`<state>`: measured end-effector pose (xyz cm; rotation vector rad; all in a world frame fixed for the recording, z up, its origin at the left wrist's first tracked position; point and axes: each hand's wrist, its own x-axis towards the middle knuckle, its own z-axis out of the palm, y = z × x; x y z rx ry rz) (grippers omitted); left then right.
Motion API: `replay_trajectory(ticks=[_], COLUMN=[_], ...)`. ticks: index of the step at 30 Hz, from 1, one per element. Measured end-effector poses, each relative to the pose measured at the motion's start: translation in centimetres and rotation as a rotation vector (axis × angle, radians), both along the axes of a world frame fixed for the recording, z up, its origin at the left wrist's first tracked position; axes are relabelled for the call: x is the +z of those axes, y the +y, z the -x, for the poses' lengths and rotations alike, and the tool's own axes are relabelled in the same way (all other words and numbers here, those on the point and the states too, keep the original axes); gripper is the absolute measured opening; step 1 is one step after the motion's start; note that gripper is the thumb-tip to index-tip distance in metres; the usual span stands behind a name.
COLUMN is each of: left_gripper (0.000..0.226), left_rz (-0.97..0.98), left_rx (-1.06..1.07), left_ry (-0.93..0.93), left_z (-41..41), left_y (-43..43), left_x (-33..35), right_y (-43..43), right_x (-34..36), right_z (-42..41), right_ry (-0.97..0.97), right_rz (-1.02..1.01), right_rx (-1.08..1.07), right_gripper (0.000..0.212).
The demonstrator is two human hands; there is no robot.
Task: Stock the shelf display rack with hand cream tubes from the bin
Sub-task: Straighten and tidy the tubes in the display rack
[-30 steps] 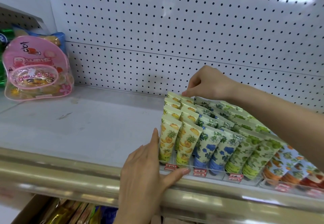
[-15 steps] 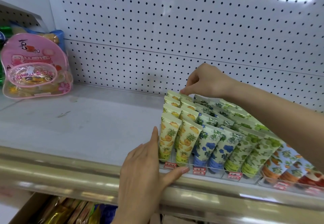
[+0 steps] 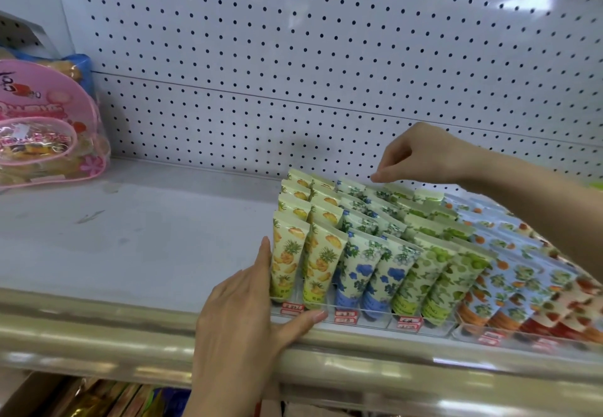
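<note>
The rack (image 3: 368, 321) at the shelf's (image 3: 130, 237) front edge looks almost full of tubes (image 3: 287, 253). The left hand (image 3: 241, 312) lies flat against its left side. The right hand (image 3: 421, 155), fingers curled, is at the back row; I cannot tell whether it grips a tube.

White pegboard wall (image 3: 326, 41), grey shelf (image 3: 130, 237), beige edge rail (image 3: 98, 328)

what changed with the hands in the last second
The right hand slid right along the back row, from above the pineapple tubes to above the blue-flower tubes; its fingers are curled, and any pinch is unclear. The left hand stayed flat against the rack at its front left corner. The tubes stayed put.
</note>
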<state>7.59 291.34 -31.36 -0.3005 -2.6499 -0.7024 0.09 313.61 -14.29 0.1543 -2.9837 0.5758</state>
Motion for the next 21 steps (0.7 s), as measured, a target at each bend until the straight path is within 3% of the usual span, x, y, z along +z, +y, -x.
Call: replay_trajectory(ticks=[21], left_gripper=[0.095], left_rz=[0.02], left_rx=[0.044], left_ry=[-0.001], left_z=[-0.09], left_y=[0.41], left_x=[0.48], right_y=[0.06], right_x=[-1.07], right_z=[-0.39], right_ry=[-0.006], right_rz=[-0.037], right_rx=[-0.041], right_gripper=[0.026])
